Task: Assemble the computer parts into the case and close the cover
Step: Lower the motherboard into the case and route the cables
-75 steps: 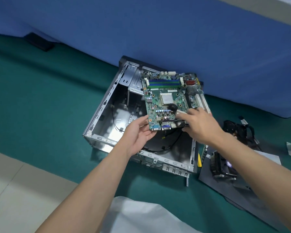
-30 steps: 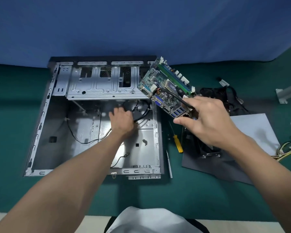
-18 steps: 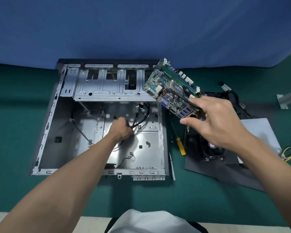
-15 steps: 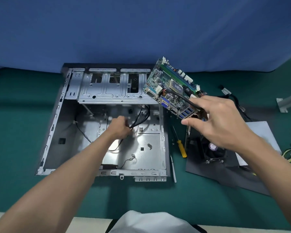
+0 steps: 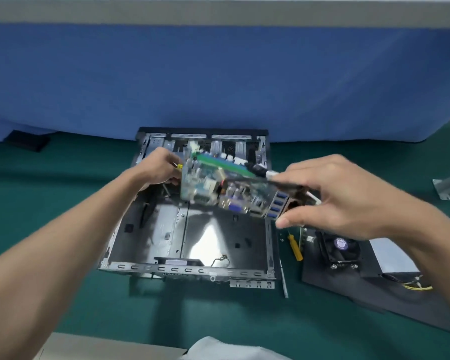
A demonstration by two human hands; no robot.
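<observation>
Right hand (image 5: 333, 201) pinches motherboard (image 5: 218, 188) at its right edge, thumb beneath, fingers (image 5: 309, 175) over the top. Left hand (image 5: 159, 170) curled at the board's left edge; blur hides any grip. Board is green and flat with blue ports, tilted above the open sheet-steel case (image 5: 192, 242) on the green counter (image 5: 63, 203). Half a second ago it hung right of the case, with the left hand on cables inside.

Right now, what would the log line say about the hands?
right hand: grips motherboard | left hand: at its left edge, grip blurred | motherboard: tilted above open case, not seated
</observation>
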